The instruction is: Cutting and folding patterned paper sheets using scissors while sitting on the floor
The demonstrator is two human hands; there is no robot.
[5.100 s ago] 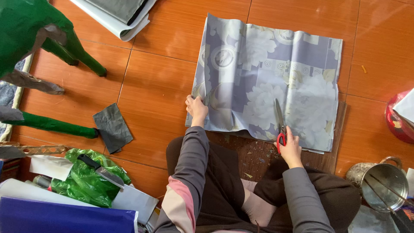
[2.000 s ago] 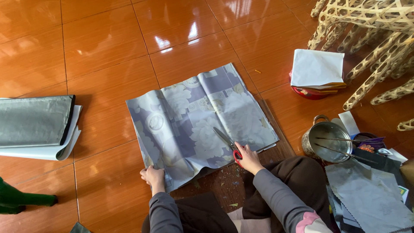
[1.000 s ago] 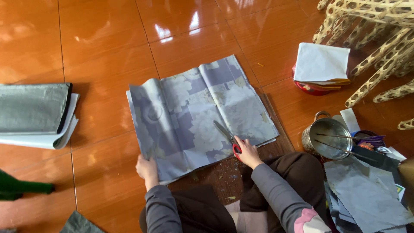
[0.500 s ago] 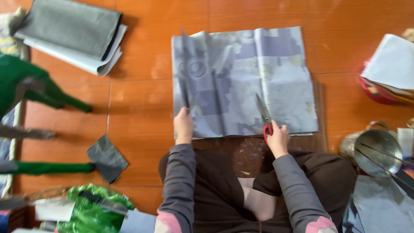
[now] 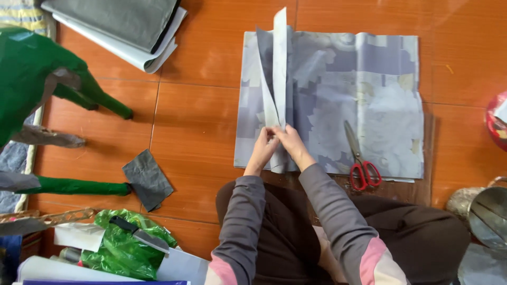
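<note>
Two bare hands are meeting at the near edge of a stack of grey-blue patterned paper sheets (image 5: 369, 95) spread flat on the orange tiled floor (image 5: 200, 126). The left hand (image 5: 263, 149) and the right hand (image 5: 288, 141) are touching each other, and their fingers are pinching together on a narrow cut strip of paper (image 5: 277, 79), which is standing upright from the fingertips and rising away from the person toward the far edge of the stack. A second loose flap is leaning just to the left of the strip, also coming up from between the fingers.

Red-handled scissors (image 5: 360, 161) are lying on the sheets just to the right of the right hand, apart from it, blades pointing away from the person. Well to the left of the left hand, a small dark grey scrap of paper (image 5: 147, 179) is lying on the tiles, touching the tip of a green paper-covered figure leg (image 5: 79, 186). Farther left and beyond the fingers, a folded pile of grey and white sheets (image 5: 121, 26) is resting on the floor. Near the person's left knee, a knife with a black handle (image 5: 138, 235) is lying on a green plastic bag (image 5: 113, 256). A metal pot (image 5: 488, 214) is showing at the right edge, well to the right of the right hand.
</note>
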